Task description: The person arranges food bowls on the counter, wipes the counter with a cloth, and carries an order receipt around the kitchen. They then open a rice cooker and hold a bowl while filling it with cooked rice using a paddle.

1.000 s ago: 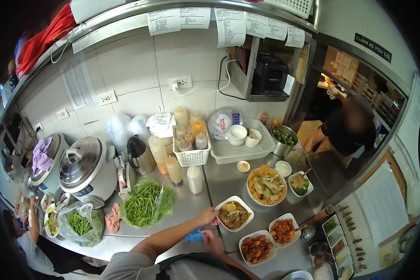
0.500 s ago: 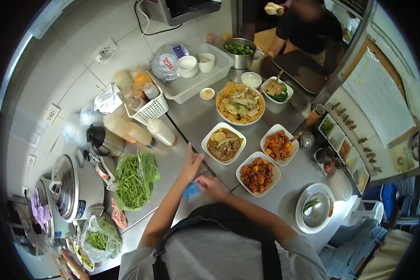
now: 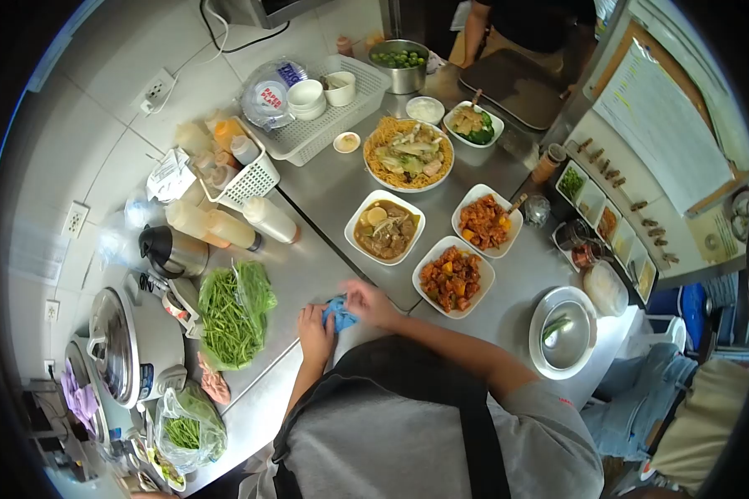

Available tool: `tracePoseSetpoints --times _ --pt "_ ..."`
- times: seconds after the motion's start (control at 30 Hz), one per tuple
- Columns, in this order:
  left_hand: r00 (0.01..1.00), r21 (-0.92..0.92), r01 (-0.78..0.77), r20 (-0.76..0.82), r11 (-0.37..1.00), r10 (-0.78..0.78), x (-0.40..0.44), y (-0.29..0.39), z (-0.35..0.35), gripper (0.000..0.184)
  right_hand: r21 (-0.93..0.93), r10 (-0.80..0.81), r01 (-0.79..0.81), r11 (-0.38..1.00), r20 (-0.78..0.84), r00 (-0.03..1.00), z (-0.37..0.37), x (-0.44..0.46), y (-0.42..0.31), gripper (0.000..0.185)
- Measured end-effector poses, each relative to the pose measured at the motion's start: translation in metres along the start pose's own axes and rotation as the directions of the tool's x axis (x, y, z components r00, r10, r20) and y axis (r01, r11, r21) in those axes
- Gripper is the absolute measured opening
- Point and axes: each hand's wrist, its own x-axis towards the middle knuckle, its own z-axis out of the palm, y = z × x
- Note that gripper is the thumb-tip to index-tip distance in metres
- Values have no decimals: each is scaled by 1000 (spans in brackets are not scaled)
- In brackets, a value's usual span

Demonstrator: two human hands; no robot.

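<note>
A crumpled blue cloth (image 3: 339,314) lies at the front edge of the steel counter, in front of my body. My left hand (image 3: 315,331) is closed on its left side. Just above and to the right of the cloth is my right hand (image 3: 371,303), its fingers bent and smeared by motion, so I cannot tell whether they grip it. Beyond my hands stand a square bowl of brown meat stew (image 3: 385,228) and two bowls of red-sauced meat, one nearer (image 3: 450,279) and one farther (image 3: 486,222).
A noodle dish (image 3: 409,155) and a bowl with broccoli (image 3: 474,125) sit farther back. To the left are a bag of green vegetables (image 3: 233,320), squeeze bottles (image 3: 270,219) and a rice cooker (image 3: 133,345). Nested bowls (image 3: 562,333) stand right. Another person (image 3: 528,29) is across the counter.
My left hand has drawn back from near the stew bowl to the blue cloth. My right hand has moved slightly forward, and more of the cloth shows. The view has shifted.
</note>
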Motion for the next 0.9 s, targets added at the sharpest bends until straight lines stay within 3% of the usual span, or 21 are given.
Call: tracePoseSetpoints --times 0.03,0.1,0.2,0.27,0.33,0.43,0.5,0.6,0.7,0.83,0.9 --pt "1000 -6 25 11 1000 -25 3 -1 2 24 142 184 -169 975 -96 978 -2 1 -1 33" --pt "1000 86 -16 -17 996 18 15 4 -1 23 450 544 -419 788 -191 817 -9 4 -11 37" --pt "993 93 -86 -72 992 93 52 25 -7 28 234 387 -375 897 -5 922 -28 -13 -57 31" --pt "970 -8 -202 -137 979 199 91 34 1 34 -65 294 -306 950 -147 944 -42 -27 -91 28" --pt "997 -282 12 76 959 10 127 45 13 37 -291 101 -197 936 -315 944 -65 -34 -100 23" --pt "957 -400 226 263 888 -125 166 15 65 37 -541 -273 -121 832 -590 760 -122 -44 -85 18" --pt "917 -462 314 374 830 -139 174 25 62 37 -696 -408 -267 666 -640 651 -154 -57 -105 17" --pt "918 -492 287 386 822 -89 172 25 66 38 -525 -133 -511 680 -775 618 -193 -87 -83 24" --pt "890 -513 323 451 795 -70 160 40 60 38 -366 311 -705 608 -706 636 -187 -101 -92 32" --pt "880 -620 378 472 687 -59 137 55 63 40 -325 293 -678 659 -720 630 -192 -126 -82 36" --pt "863 -602 389 502 697 -48 126 63 68 41 -344 273 -667 661 -718 641 -212 -146 -67 35"
